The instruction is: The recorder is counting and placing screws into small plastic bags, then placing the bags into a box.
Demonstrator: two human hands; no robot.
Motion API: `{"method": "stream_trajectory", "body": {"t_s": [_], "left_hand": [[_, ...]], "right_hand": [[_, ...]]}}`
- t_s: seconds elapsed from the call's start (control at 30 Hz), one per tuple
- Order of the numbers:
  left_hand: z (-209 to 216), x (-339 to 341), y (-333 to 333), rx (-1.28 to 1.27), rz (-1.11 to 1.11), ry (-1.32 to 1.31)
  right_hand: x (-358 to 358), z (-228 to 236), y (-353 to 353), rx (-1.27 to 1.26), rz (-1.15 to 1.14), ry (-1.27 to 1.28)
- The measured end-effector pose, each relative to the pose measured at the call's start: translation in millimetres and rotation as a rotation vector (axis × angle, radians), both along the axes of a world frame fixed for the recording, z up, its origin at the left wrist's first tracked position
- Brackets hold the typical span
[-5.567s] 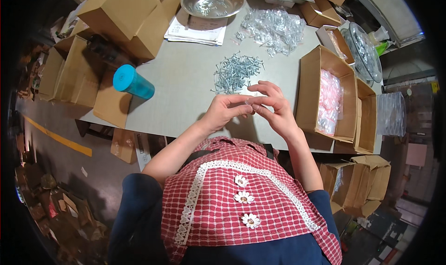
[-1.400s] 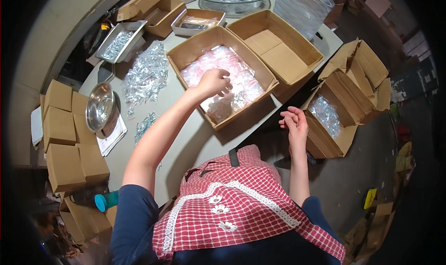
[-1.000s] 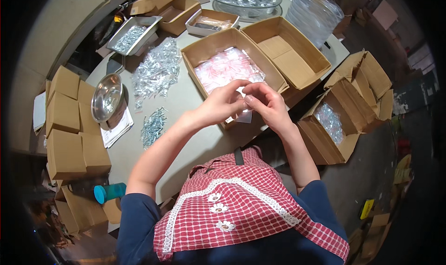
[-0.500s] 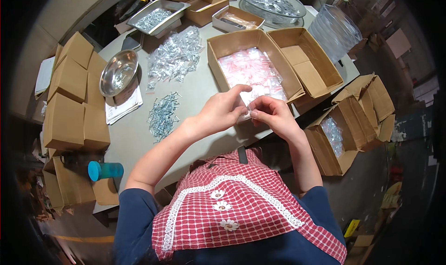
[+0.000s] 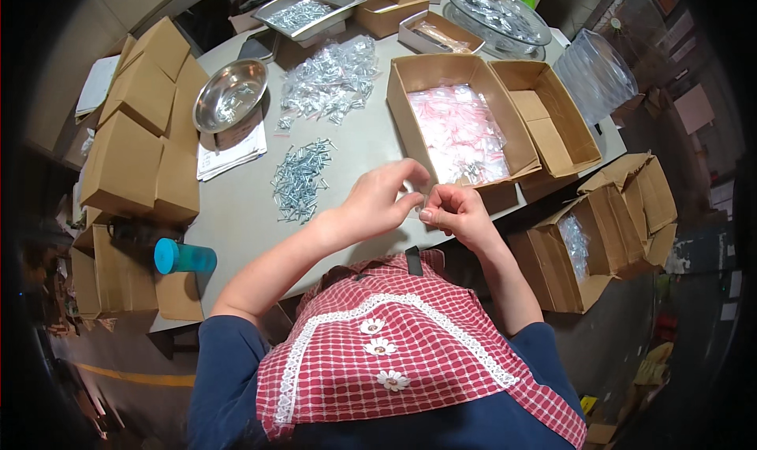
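Note:
My left hand point(image 5: 385, 196) and my right hand point(image 5: 460, 213) meet in front of me, just short of the near side of an open cardboard box point(image 5: 400, 123). Thumb and fingers of both are closed on a small clear plastic bag point(image 5: 416, 207), mostly hidden by the fingertips; its contents do not show. Inside the box lie many small clear bags with pink edges point(image 5: 461, 131). Left of my left hand is a loose pile of silvery screws point(image 5: 301, 180). Beyond the pile sits a heap of filled clear bags point(image 5: 331, 79).
A steel bowl point(image 5: 230, 95) stands on papers point(image 5: 233, 152) at the left. Behind are a metal tray of screws point(image 5: 307, 13) and round clear trays point(image 5: 498, 16). A second carton point(image 5: 552, 127) adjoins the box. Cartons point(image 5: 130, 162) and a teal bottle point(image 5: 185, 257) line the left edge.
My hands have drawn back from over the box toward me, still pinched together. The whole view has shifted, so the table's things appear farther right.

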State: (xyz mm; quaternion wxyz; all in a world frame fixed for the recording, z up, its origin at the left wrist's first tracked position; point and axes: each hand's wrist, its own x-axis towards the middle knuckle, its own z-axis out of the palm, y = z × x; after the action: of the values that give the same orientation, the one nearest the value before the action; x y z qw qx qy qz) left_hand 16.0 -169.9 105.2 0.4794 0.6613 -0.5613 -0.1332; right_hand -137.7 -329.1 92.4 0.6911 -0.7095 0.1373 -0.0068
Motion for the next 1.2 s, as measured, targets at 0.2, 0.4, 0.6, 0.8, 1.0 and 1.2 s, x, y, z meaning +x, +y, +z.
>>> {"method": "stream_trajectory", "body": {"t_s": [0.2, 0.4, 0.6, 0.8, 1.0, 1.2], "left_hand": [[30, -2, 21, 0.29, 0.071, -0.009], [16, -2, 35, 0.442, -0.152, 0.561], [-13, -15, 51, 0.275, -0.021, 0.77], [-32, -35, 65, 0.11, 0.374, 0.232], [-26, -24, 91, -0.05, 0.46, -0.304], [-60, -12, 116, 0.005, 0.442, -0.229]], "right_hand": [[1, 2, 18, 0.067, -0.039, -0.074], [3, 7, 24, 0.185, 0.059, -0.009], [9, 9, 36, 0.386, 0.026, 0.119], [32, -16, 62, -0.671, -0.158, -0.409], [60, -32, 72, -0.134, -0.114, -0.088], [76, -36, 93, 0.009, 0.0, -0.026]]}}
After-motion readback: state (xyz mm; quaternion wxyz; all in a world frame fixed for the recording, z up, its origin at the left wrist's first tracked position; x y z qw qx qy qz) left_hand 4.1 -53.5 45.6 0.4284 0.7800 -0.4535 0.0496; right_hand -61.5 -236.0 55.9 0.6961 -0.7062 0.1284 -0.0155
